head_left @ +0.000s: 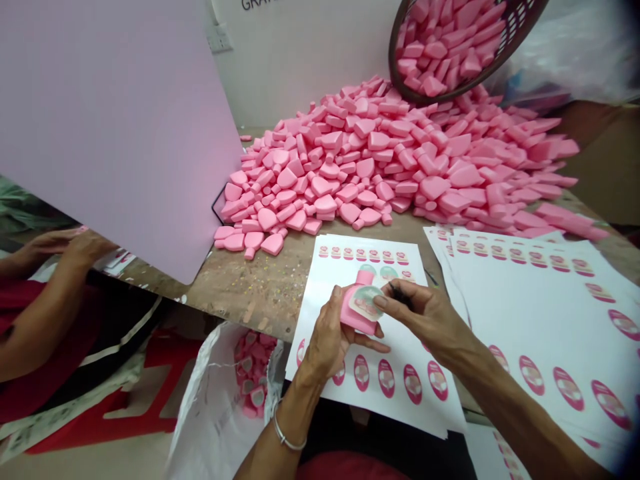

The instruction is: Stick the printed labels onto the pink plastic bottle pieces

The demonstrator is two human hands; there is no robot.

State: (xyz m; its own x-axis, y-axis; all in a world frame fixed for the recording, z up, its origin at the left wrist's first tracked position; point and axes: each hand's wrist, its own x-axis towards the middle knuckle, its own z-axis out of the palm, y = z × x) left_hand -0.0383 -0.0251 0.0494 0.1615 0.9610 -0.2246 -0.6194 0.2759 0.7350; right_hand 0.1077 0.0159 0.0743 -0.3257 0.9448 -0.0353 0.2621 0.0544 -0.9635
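A small pink plastic bottle (358, 321) is in my left hand (327, 340), whose thumb and fingers close round its side. My right hand (427, 317) pinches the edge of a pale, greenish-white label (366, 304) that covers part of the bottle's front. Something small and dark (400, 292), too blurred to name, sits by my right fingers. Below both hands lies a white sticker sheet (310, 300) with rows of pink labels along its top and bottom edges.
A large heap of pink bottles (365, 160) covers the table's back, beside a tipped brown basket (395, 60). More sticker sheets (540, 300) lie right. A white sack (210, 393) with pink pieces stands below left. Behind a pink panel (125, 133), another person's arm (55, 293) shows.
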